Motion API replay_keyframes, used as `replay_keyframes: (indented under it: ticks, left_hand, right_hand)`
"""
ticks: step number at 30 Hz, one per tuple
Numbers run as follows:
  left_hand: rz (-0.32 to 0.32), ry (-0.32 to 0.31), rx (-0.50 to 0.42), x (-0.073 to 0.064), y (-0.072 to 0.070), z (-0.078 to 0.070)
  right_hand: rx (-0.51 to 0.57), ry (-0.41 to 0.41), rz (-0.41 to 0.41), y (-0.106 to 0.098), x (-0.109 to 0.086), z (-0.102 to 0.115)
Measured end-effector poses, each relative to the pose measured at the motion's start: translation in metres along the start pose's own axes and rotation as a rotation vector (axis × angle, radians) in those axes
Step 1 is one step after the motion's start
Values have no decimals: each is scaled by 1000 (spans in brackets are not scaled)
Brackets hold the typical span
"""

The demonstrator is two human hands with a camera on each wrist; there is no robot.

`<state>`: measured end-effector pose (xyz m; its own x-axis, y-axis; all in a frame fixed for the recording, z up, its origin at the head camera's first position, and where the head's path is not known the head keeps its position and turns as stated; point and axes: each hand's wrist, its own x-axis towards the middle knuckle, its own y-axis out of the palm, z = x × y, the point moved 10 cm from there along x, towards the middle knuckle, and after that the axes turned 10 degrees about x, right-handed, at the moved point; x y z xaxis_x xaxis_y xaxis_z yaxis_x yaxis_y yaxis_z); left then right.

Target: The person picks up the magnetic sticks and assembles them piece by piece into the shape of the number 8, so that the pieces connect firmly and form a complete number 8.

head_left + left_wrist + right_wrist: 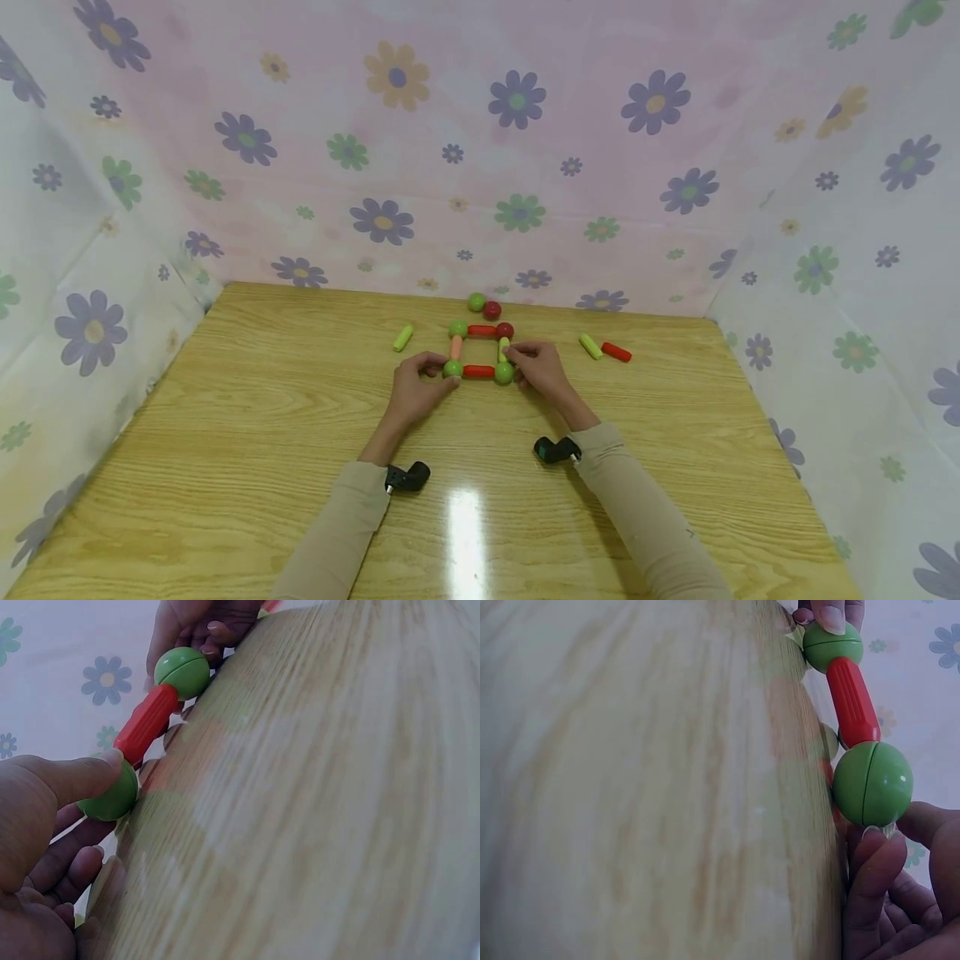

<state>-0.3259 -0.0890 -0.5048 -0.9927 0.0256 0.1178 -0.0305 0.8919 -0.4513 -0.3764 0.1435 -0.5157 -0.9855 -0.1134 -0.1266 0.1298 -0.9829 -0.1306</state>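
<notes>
Head view, as read from my station, placed the frame [480,372] close to the far edge of the desk [225,417], about midway between its far corners. I noted four balls and four rods forming a rough square. I judged the outline complete; whether every joint was fully seated I could not tell. The left hand [417,387] was clamped, thumb against fingers, on the near-left green ball [453,367]. The right hand [542,367] pinched the yellow-green rod [504,343] of the right side, fingertips just beside the near-right green ball [504,372]. An orange rod [456,349] made the left side; the far red rod [482,331] ran from the far-left green ball [458,330] to a dark red ball [506,332].

Five parts lay unfitted: a loose green ball [477,302] and loose red ball [492,311] side by side at the far edge, a loose yellow rod [403,337] left of the frame, and a second yellow rod [591,347] and loose red rod [617,352] toward the far-right corner.

The balls were round, glossy and seamed, the rods elongated and grooved lengthwise; I judged both hard plastic. The desk showed glossy wood grain; beyond it hung creased floral cloth [450,108].
</notes>
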Motion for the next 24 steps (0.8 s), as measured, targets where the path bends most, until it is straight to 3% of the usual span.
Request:
replay_keyframes:
  ticks: [11, 24]
  left_hand:
    - [-17, 12, 0, -1, -2, -2]
    - [-26, -3, -16, -3, -5, 2]
  right_hand:
    - [30, 21, 32, 3, -1, 1]
    - [-5, 37, 28, 1, 1, 1]
